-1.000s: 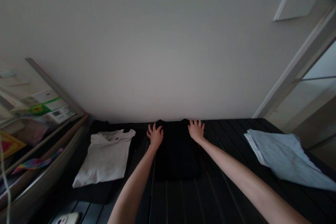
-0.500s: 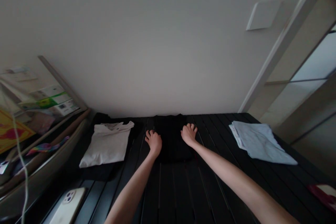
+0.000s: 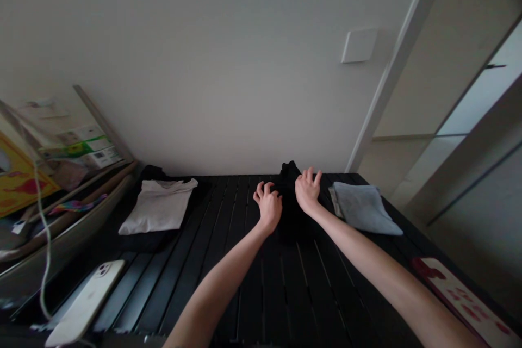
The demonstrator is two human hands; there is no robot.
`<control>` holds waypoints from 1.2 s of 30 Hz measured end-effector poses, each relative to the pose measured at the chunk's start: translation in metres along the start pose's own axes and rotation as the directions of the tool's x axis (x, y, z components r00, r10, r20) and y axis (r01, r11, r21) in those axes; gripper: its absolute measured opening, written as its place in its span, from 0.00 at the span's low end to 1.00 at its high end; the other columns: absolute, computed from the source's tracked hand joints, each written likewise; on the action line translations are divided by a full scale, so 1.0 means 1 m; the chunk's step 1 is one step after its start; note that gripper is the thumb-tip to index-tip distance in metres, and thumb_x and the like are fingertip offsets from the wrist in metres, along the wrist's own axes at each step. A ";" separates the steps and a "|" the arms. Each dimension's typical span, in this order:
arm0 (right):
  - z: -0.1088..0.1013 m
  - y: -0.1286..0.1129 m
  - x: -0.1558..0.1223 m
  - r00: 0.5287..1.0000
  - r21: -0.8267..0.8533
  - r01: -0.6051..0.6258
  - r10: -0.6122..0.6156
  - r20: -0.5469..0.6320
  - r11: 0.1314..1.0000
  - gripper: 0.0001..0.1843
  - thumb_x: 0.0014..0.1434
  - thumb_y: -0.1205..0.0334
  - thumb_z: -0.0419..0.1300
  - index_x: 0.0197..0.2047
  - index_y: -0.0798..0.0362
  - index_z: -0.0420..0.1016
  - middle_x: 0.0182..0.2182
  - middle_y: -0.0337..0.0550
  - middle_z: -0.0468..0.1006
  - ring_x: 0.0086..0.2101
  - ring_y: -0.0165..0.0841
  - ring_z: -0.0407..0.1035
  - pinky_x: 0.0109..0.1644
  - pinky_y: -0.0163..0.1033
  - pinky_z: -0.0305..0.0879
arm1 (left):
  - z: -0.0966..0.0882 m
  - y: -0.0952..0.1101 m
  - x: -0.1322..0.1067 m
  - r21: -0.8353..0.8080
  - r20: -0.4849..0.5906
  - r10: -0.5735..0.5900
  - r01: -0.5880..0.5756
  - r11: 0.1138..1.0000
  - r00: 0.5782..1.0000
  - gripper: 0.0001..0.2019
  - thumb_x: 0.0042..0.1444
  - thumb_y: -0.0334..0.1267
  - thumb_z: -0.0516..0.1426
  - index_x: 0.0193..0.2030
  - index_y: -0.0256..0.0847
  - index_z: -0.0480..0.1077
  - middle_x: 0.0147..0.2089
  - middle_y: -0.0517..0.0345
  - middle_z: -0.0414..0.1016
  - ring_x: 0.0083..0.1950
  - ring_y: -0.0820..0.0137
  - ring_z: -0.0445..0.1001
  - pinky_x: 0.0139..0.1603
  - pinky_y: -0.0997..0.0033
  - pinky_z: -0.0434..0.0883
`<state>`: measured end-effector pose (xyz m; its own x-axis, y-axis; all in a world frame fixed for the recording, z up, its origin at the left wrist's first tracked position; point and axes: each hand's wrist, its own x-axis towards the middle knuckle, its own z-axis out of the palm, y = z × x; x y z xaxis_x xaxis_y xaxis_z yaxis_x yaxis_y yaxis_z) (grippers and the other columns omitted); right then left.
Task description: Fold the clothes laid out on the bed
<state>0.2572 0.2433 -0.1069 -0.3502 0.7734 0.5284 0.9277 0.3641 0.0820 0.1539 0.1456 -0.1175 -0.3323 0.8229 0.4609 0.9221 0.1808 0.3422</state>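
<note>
- The left grip [image 3: 268, 207] is half curled by the black cloth [image 3: 292, 223]; I cannot tell if it holds any.
- The right grip [image 3: 308, 190] is wide open on that cloth.
- The cloth lies bunched on the black slatted worktop [image 3: 244, 288], between a folded white T-shirt [image 3: 158, 209] and a folded blue cloth [image 3: 362, 207].

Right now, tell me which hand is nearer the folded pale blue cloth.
Right. The right hand is just left of the folded pale blue cloth, beside the bunched black cloth; the left hand is farther left, across that black cloth.
</note>
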 end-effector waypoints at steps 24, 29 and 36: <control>0.087 0.148 -0.061 0.877 -0.115 -0.310 0.330 0.348 0.944 0.27 0.64 0.58 0.45 0.62 0.61 0.64 0.61 0.67 0.61 0.60 0.63 0.51 0.57 0.73 0.38 | 0.073 0.063 -0.040 0.011 0.482 0.125 -0.149 0.989 0.867 0.26 0.62 0.47 0.48 0.65 0.41 0.58 0.71 0.47 0.49 0.72 0.50 0.43 0.65 0.44 0.52; 0.068 0.123 -0.058 0.962 -0.157 -0.206 0.230 0.150 0.966 0.25 0.62 0.62 0.48 0.58 0.66 0.67 0.60 0.69 0.63 0.62 0.61 0.47 0.61 0.70 0.31 | 0.044 0.000 -0.045 0.156 0.375 -0.001 -0.062 0.986 0.927 0.24 0.61 0.44 0.48 0.63 0.41 0.60 0.70 0.49 0.53 0.72 0.51 0.44 0.66 0.46 0.52; 0.041 0.034 -0.077 0.990 0.046 -0.005 -0.002 0.141 0.999 0.25 0.63 0.58 0.49 0.57 0.66 0.68 0.60 0.67 0.64 0.63 0.58 0.48 0.62 0.62 0.42 | -0.016 -0.108 -0.058 0.386 0.123 -0.223 0.161 0.908 0.967 0.22 0.62 0.39 0.46 0.61 0.37 0.63 0.70 0.45 0.53 0.71 0.50 0.46 0.65 0.46 0.52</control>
<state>0.3106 0.2176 -0.1799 -0.3663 0.8382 0.4041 0.9225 0.3838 0.0401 0.0706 0.0695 -0.1686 -0.5027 0.8215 0.2691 0.8608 0.5042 0.0689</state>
